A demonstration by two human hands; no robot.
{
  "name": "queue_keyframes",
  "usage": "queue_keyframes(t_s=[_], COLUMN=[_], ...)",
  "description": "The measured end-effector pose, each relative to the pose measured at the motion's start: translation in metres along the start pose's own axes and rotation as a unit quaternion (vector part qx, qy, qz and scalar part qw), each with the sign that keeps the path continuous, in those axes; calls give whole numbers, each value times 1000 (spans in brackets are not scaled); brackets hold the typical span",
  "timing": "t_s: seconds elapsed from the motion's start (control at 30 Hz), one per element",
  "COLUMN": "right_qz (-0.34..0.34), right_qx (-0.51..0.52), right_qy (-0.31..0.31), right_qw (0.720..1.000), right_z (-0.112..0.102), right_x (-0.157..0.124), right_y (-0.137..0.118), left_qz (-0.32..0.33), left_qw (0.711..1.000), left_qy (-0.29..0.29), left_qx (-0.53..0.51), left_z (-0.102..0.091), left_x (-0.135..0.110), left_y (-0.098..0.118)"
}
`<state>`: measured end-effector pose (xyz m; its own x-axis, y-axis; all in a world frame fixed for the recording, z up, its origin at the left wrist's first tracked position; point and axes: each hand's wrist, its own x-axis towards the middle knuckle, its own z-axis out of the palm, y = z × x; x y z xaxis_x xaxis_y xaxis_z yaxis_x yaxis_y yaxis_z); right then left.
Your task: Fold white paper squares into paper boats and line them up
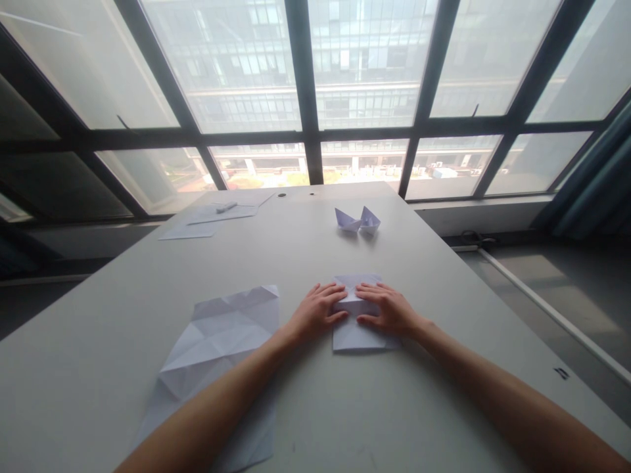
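Note:
A folded sheet of white paper (355, 336) lies flat on the white table, in front of me. My left hand (320, 307) rests on its left side, fingers stretched out and pointing inward. On its right side lies my right hand (387, 307), also with fingers extended and thumb apart. Both hands press on the paper from above, and the fingertips almost meet over a crosswise fold. Parts of the paper are hidden under the fingers. Left of it, a creased, unfolded sheet of paper (221, 332) lies partly beneath my left forearm.
Beyond my hands stands a folded paper boat (357, 222) with two raised points. Flat sheets of paper (197, 226) lie at the table's far left, with a small white object (227, 207) on them. Large windows (365, 66) rise behind the table (444, 394).

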<state>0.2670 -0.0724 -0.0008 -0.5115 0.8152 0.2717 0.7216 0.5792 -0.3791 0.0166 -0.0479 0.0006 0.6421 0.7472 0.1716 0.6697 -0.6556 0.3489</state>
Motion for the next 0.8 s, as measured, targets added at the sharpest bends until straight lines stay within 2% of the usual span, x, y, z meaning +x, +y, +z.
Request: queue_keyframes(t_s=[0.3, 0.57, 0.8], right_qz=[-2, 7, 36], right_qx=[7, 80, 75], right_qy=[18, 74, 73], right_qw=[1000, 994, 994], right_z=[1, 3, 2], right_x=[0, 1, 1], right_y=[1, 5, 4], left_qz=[5, 9, 43], left_qw=[1000, 999, 996], left_qy=[15, 40, 66], left_qx=[3, 0, -50], left_z=[4, 5, 7], left_x=[1, 2, 3], left_y=[-4, -4, -8])
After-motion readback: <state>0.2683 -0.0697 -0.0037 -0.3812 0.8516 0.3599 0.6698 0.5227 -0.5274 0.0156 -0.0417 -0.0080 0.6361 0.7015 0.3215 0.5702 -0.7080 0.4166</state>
